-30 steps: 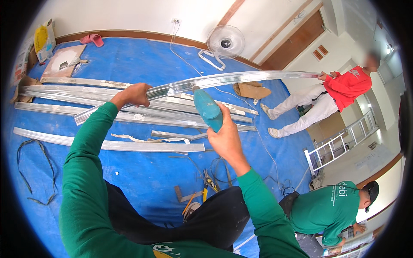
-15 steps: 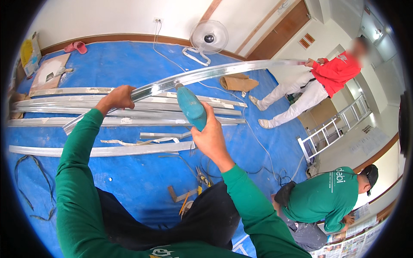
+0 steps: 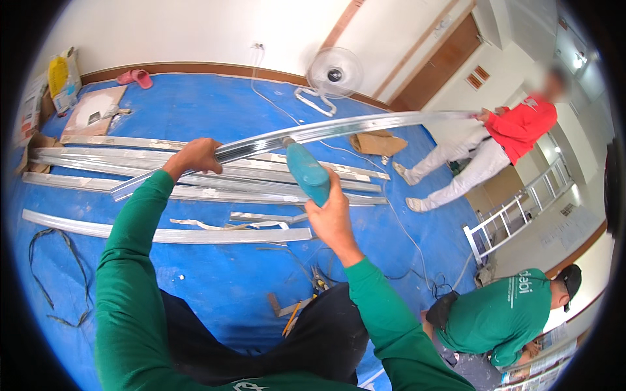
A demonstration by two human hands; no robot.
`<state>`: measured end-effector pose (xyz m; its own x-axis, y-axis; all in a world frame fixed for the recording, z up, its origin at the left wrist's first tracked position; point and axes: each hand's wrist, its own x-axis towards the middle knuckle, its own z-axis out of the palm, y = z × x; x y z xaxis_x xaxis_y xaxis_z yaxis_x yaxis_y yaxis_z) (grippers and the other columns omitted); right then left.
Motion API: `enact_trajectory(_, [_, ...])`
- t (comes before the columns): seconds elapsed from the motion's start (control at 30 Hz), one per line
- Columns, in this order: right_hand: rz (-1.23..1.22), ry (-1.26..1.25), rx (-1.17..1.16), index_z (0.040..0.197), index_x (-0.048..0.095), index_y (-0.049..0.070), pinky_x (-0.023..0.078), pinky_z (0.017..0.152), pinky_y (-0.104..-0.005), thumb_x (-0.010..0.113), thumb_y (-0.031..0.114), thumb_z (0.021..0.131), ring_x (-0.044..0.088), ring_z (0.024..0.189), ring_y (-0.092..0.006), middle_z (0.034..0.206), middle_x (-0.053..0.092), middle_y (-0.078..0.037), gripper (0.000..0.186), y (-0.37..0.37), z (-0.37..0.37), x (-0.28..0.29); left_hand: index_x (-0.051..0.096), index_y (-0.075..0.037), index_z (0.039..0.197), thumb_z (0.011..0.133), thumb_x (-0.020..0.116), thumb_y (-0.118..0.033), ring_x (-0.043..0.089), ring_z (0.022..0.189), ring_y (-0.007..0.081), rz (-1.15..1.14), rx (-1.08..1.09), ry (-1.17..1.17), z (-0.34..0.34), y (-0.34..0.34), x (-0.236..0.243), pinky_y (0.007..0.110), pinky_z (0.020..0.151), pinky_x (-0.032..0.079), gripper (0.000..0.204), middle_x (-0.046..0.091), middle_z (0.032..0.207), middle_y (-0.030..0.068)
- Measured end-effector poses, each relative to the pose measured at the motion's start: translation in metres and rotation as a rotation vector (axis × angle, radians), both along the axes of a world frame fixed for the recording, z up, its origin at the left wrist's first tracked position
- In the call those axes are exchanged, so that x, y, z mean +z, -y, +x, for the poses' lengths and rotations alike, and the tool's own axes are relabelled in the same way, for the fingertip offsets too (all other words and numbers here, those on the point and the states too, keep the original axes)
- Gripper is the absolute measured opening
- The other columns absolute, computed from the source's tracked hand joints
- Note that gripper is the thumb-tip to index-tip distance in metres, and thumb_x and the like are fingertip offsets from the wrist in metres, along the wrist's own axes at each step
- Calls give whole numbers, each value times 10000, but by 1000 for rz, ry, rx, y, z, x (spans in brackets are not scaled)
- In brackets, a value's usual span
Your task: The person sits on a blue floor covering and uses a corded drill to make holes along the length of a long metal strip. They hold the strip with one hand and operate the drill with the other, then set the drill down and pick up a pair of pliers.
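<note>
A long shiny metal channel [image 3: 365, 124] slants across in front of me, raised above the floor. My left hand [image 3: 197, 156] is closed around it close to its near left end. In my right hand [image 3: 334, 220] is a teal power drill [image 3: 306, 173], my fingers wrapped round its handle. The drill's tip meets the channel's side a little right of my left hand; whether it bites into the metal cannot be made out. A person in a red top [image 3: 525, 130] holds the channel's far end at the right.
Several metal channels [image 3: 85, 159] lie on the blue floor sheet [image 3: 215, 267], at left and centre. Pliers [image 3: 318, 280] and a pencil [image 3: 293, 318] lie near my knees. A fan [image 3: 334, 73], cords and a white ladder [image 3: 502, 221] stand beyond. A person in green [image 3: 495, 313] crouches at lower right.
The whole view has shifted slightly, so everything sits a bit further right and lower. My hands, the drill and the channel keep about the same places relative to each other.
</note>
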<state>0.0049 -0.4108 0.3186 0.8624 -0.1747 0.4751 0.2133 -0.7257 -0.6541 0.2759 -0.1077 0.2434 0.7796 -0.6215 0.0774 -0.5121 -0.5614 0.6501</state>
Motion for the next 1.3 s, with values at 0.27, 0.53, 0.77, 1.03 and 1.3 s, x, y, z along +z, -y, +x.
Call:
enact_trajectory(0.27, [-150,6,64,1647,458,55,597,1034,-488,692,-26,933,747,1275,-480,1368,745,-282,755,-9,-6,-12,861,21,1157,989,705,-829,830,778,275,175,72,-425,12,-97,-42,416,788,653,880,835,934,183])
enact_trajectory(0.53, [-114,-9,61,1662,446,32,602,1047,-463,688,-42,940,767,1254,-369,1377,743,-240,765,-19,-45,12,860,49,1117,924,773,-770,801,778,312,53,168,-205,8,-75,-34,449,710,618,845,809,879,203])
enact_trajectory(0.77, [-81,-98,116,1667,450,53,593,1077,-465,705,-55,933,761,1273,-381,1387,741,-238,784,-38,-52,14,842,19,1241,1031,681,-640,800,730,267,-7,65,-162,-4,-45,5,368,642,649,711,811,890,177])
enact_trajectory(1.03, [-95,-59,182,1659,454,51,584,1091,-466,707,-50,939,751,1292,-405,1392,737,-249,770,-52,-47,15,795,26,1268,1069,607,-566,803,754,269,-29,-10,-73,-23,-1,55,431,725,649,652,818,944,161])
enact_trajectory(1.3, [-77,-41,195,1644,467,55,591,1072,-458,696,-49,945,759,1279,-373,1383,742,-233,743,-54,-51,19,771,35,1237,1109,574,-516,799,780,261,-26,-141,-126,-29,35,57,437,764,648,599,805,982,147])
